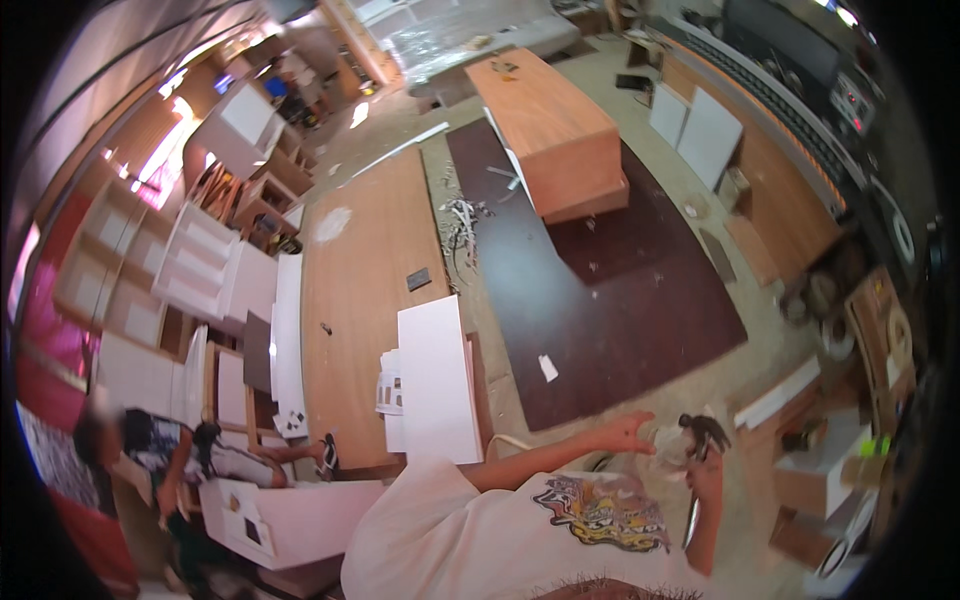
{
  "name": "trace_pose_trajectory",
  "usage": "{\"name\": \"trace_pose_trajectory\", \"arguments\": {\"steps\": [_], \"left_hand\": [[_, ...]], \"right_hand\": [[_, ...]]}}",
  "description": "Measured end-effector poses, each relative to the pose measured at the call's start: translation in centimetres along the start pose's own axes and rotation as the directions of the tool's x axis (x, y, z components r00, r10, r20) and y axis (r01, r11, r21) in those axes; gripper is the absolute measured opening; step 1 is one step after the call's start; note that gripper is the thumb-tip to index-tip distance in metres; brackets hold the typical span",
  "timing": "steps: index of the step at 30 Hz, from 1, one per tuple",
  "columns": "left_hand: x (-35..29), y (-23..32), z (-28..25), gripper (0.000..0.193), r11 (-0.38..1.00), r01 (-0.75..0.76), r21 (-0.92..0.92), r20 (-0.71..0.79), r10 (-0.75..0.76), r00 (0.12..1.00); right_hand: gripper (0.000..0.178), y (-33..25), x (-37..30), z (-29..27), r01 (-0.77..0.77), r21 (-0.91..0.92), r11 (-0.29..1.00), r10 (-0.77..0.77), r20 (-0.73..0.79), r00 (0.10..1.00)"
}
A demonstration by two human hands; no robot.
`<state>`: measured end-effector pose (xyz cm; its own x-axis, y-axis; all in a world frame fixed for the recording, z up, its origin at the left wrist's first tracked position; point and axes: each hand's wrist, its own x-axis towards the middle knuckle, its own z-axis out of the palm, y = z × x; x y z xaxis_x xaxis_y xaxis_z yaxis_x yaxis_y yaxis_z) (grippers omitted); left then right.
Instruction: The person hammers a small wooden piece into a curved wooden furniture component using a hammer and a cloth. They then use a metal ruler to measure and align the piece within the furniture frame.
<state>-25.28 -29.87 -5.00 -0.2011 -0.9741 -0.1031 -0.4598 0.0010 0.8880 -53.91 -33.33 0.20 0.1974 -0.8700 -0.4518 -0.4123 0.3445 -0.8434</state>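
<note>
In front of my chest, at the lower right, both my hands are close together. My right hand (706, 478) is closed around a hammer (708, 436), its dark head uppermost. Reaching across from the left, my left hand (630, 432) has its thumb and fingers around a pale, see-through plastic container or bag (668, 442); its exact kind is too blurred to tell. The hammer head is right beside this plastic thing.
A dark brown panel (640, 340) lies on the floor ahead, bearing an orange-brown wooden cabinet (550, 110). Left of it stretch a long wooden board (365, 260) and a white panel (435, 380). Another person (150, 450) sits at the left. Offcuts and boxes (820, 470) crowd the right.
</note>
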Motion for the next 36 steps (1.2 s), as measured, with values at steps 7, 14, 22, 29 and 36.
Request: {"name": "trace_pose_trajectory", "arguments": {"steps": [7,14,22,29,36], "left_hand": [[11.2,6.8,-0.5,0.062,0.867,0.344,-0.361,0.257,-0.262,0.930],[19.7,5.0,-7.1,0.045,0.584,0.452,-0.675,-0.012,-0.621,0.784],[37.0,-0.3,-16.9,0.044,0.390,0.345,-0.854,0.170,-0.416,0.893],[54.7,5.3,-29.3,0.046,0.488,0.313,-0.815,0.324,-0.065,0.944],[67.6,4.9,-36.3,0.058,0.413,0.318,-0.853,0.331,-0.040,0.943]], "right_hand": [[0.030,-7.9,6.1,-4.9,-0.017,0.269,0.963,0.011,0.024,1.000],[0.030,-12.4,19.7,-6.2,-0.003,0.163,0.987,0.013,-0.059,0.998],[0.041,-24.3,37.9,-6.8,0.124,0.217,0.968,-0.134,0.031,0.991],[0.051,-37.3,49.1,-6.5,0.109,0.185,0.977,-0.088,-0.118,0.989],[0.049,-45.1,60.3,-9.2,0.211,0.135,0.968,-0.182,-0.198,0.963]]}}
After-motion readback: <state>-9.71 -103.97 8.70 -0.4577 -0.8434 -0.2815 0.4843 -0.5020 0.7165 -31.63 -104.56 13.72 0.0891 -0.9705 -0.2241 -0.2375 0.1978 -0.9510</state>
